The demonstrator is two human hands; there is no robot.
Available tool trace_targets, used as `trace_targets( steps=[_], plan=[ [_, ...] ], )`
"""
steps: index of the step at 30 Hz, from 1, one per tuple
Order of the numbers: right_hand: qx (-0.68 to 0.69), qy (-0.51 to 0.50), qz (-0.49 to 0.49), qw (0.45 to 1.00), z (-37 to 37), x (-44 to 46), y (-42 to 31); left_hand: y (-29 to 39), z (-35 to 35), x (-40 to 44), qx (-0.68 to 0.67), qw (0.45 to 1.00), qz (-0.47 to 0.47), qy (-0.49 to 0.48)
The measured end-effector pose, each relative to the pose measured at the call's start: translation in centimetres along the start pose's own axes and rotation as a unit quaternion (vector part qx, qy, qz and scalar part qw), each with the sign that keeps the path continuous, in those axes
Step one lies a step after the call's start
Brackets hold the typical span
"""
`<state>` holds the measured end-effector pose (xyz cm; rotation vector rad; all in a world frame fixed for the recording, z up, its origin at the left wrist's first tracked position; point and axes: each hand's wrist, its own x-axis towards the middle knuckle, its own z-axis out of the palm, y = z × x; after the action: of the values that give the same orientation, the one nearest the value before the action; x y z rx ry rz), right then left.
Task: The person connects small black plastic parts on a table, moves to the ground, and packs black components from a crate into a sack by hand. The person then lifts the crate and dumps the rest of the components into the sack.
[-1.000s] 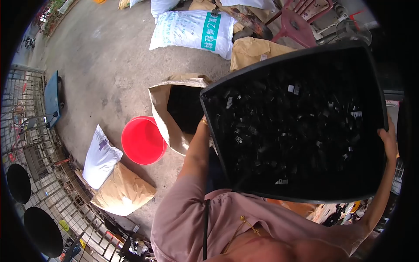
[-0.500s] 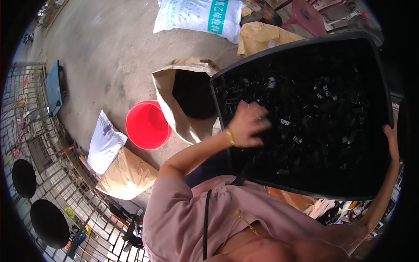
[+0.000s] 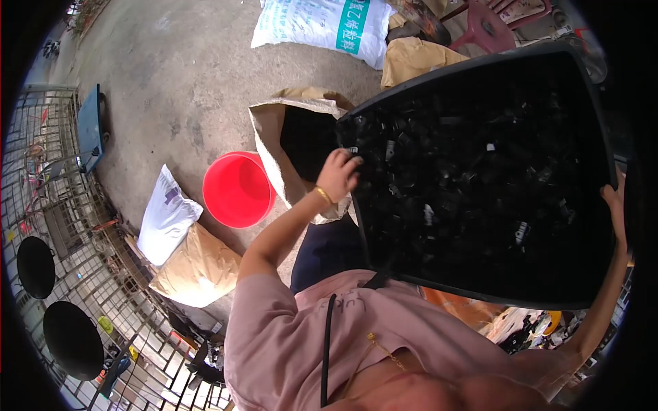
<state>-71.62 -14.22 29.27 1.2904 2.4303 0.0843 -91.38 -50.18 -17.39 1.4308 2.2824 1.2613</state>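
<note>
A large black tray [image 3: 480, 299] full of small black parts, a few with pale marks, is tilted over the mouth of an open paper sack [image 3: 269, 133]. Dark contents show inside the sack. My left hand [image 3: 338, 176], with a gold bracelet at the wrist, is at the tray's left edge beside the sack mouth. Its fingers are bent and somewhat blurred; whether they hold a part is hidden. At the right rim my right hand [image 3: 614, 202] grips the tray, thumb over the edge.
A red bucket [image 3: 240, 190] stands left of the sack. Further left lie a white bag [image 3: 166, 218] and a brown bag [image 3: 195, 268]. A printed white sack [image 3: 319, 26], a brown sack [image 3: 415, 60] and a red chair [image 3: 483, 29] are beyond. Metal grating runs along the left.
My left hand moved from the sack to over the parts, then back left to the tray's edge. Parts in the tray have shifted. My right hand stays on the rim.
</note>
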Motion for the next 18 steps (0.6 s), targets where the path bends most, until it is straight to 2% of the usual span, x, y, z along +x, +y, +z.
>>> trace_targets(
  steps=[1,3,4,5,6,7,8,9,10,12,13,16,17,18],
  plan=[
    [0.002,0.068,-0.025,0.997,0.8,0.0,0.3,-1.5,-0.3,-0.4,-0.039,0.999,-0.005,-0.004],
    [0.001,0.2,-0.075,0.977,2.3,0.1,0.9,-4.3,-0.2,-1.2,-0.036,0.989,-0.09,0.11],
    [-0.021,0.137,-0.042,0.989,1.6,0.1,-0.1,-7.0,-0.7,-0.5,-0.099,0.977,-0.135,0.134],
    [-0.042,0.076,-0.009,0.996,0.3,0.0,-2.0,-9.3,0.0,0.7,-0.161,0.928,-0.26,0.215],
    [-0.065,0.014,0.022,0.998,-0.5,0.0,-2.9,-11.9,-0.7,3.2,-0.25,0.88,-0.365,0.171],
    [-0.05,0.093,-0.047,0.993,0.6,0.7,-1.2,-12.4,-1.8,5.7,-0.382,0.846,-0.349,0.127],
    [-0.035,0.173,-0.117,0.977,2.5,2.2,1.9,-11.1,-3.0,8.5,-0.443,0.801,-0.398,0.062],
    [-0.016,0.199,-0.136,0.97,2.7,2.6,2.6,-13.4,-1.6,11.3,-0.51,0.789,-0.343,0.002],
    [0.001,0.223,-0.156,0.962,3.0,3.0,3.3,-13.2,-0.9,14.0,-0.432,0.851,-0.284,-0.095],
    [0.043,0.168,-0.11,0.979,2.4,2.6,1.4,-10.4,0.2,18.6,-0.33,0.892,-0.234,-0.2],
    [0.062,0.144,-0.092,0.983,2.0,2.4,0.3,-8.3,-0.1,20.0,-0.361,0.877,-0.24,-0.206],
    [0.1,0.118,-0.073,0.985,1.4,1.8,-1.9,-9.6,3.3,24.1,-0.437,0.804,-0.284,-0.286],
    [0.099,0.117,-0.076,0.985,1.4,2.2,-1.8,-2.5,-3.8,22.5,-0.366,0.852,-0.316,-0.2],
    [0.101,0.119,-0.08,0.984,1.5,2.6,-1.9,-4.0,-3.1,21.2,-0.369,0.885,-0.273,-0.078]
  ],
)
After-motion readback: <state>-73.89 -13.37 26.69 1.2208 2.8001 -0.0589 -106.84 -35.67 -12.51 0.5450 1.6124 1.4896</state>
